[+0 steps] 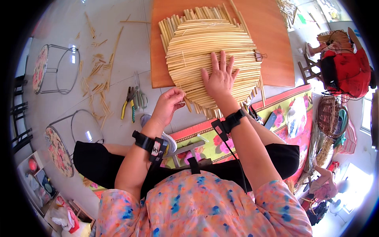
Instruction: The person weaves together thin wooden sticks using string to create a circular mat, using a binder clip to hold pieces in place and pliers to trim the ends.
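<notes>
A round mat of straw-coloured stalks (205, 37), laid side by side, rests on an orange-brown tabletop (276, 51). More stalks lie crosswise beneath it and stick out at its top and lower edges. My right hand (221, 81) presses flat on the mat, fingers spread, holding nothing. At the mat's lower left edge, my left hand (167, 104) is pinched closed. What sits between its fingertips is too small to make out. A dark wire clip (259, 56) grips the mat's right edge.
On the tiled floor at left lie pliers (128, 103), scissors (141, 96) and scattered stalk scraps (96, 71). Two round stools (59, 150) stand further left. A flowered mat (221, 148) lies below the table. Other people (343, 71) sit at right near a wicker basket (328, 112).
</notes>
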A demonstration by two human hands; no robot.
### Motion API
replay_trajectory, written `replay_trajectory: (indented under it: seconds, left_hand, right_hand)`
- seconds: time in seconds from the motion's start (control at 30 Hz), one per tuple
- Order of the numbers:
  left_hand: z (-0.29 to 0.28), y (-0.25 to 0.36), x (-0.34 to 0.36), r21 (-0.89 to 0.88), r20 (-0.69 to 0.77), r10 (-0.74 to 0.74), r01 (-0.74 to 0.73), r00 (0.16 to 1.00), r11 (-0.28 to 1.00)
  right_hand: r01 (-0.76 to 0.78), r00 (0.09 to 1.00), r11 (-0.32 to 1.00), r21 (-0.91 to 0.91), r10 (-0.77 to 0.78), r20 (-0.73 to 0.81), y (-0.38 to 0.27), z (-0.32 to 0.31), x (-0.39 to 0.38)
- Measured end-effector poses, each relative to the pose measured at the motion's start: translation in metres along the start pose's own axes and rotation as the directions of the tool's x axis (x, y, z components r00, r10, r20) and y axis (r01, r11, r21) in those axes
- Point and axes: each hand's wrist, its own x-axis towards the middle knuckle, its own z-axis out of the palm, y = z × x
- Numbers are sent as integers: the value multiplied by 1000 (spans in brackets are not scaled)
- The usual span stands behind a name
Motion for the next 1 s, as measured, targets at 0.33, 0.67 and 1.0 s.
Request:
replay_trajectory:
  seconds: [0.33, 0.67, 1.0]
  left_hand:
    - [-33, 9, -21, 362, -144, 179, -117, 973, 925]
    - [-44, -18, -2, 412, -44, 30, -9, 999, 911]
    - [-44, -28, 22, 463, 63, -82, 43, 995, 885]
  right_hand:
    - [21, 999, 999, 25, -21, -26, 8, 3, 1]
    - [105, 994, 995, 3, -105, 18, -1, 6, -8]
    - [128, 991, 990, -56, -126, 51, -1, 10, -7]
